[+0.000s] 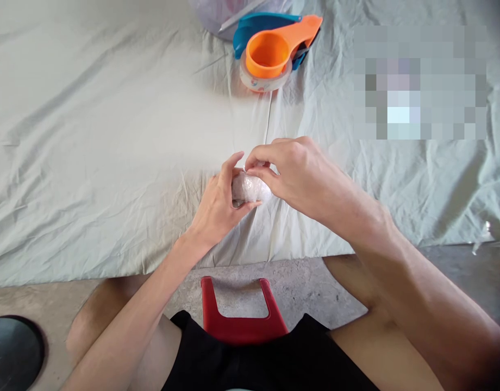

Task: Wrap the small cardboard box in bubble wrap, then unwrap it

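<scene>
My left hand [222, 198] is wrapped round a small bundle in clear, shiny plastic wrapping [252, 187], held just above the cloth near the table's front edge. Its thumb lies along the near side, its fingers along the far side. My right hand [288, 163] is closed in a pinch at the bundle's upper edge, thumb against forefinger. What lies between those fingertips is too small to make out. Beyond the hands sits an orange and blue tape dispenser [297, 35] with a roll of clear tape [266, 82] in it.
A pale, wrinkled cloth [111, 130] covers the table. A translucent container [217, 16] stands behind the dispenser. Below the edge are a red plastic stool [244, 326] and, at lower left, a round black object [13, 353]. Part of the right side is pixelated.
</scene>
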The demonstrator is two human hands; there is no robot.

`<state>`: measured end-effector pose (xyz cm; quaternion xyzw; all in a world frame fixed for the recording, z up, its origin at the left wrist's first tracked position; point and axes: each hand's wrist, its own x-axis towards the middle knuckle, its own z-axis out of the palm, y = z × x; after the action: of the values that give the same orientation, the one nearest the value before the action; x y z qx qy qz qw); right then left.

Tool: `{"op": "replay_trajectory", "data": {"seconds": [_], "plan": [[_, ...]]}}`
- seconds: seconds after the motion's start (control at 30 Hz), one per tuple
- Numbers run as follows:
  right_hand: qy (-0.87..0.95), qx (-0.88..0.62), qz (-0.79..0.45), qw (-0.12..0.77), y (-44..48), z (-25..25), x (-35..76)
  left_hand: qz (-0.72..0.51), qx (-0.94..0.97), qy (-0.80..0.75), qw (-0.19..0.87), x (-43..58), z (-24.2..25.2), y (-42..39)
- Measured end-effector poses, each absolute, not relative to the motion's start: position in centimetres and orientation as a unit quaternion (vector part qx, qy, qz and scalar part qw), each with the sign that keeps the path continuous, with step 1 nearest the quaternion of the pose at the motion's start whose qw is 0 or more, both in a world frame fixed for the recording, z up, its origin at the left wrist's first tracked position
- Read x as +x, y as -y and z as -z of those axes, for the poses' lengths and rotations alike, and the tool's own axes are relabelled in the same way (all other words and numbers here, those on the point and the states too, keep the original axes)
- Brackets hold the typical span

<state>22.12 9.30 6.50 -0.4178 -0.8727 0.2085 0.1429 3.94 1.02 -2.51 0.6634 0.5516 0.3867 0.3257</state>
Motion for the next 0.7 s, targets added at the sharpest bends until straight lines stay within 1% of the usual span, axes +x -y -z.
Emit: {"op": "replay_trajectory", "data": {"seconds": [0.23,0.4,0.5,0.7], "plan": [[0.874,-0.416,-0.209,0.139,-9.3,-6.1,22.3,-0.376,0.667,-0.551,0.331,3.8,2.2,-1.3],[0.88,-0.417,-0.177,0.144,-8.4,-6.2,22.6,-0.369,0.676,-0.569,0.288,3.6,2.4,-1.4],[0.887,-0.407,-0.162,0.145,-7.6,-6.4,22.6,-0.357,0.683,-0.572,0.281,3.5,2.5,-1.5],[0.882,-0.412,-0.117,0.198,-5.1,-6.3,22.9,-0.376,0.703,-0.531,0.289,3.6,2.1,-1.7]]}}
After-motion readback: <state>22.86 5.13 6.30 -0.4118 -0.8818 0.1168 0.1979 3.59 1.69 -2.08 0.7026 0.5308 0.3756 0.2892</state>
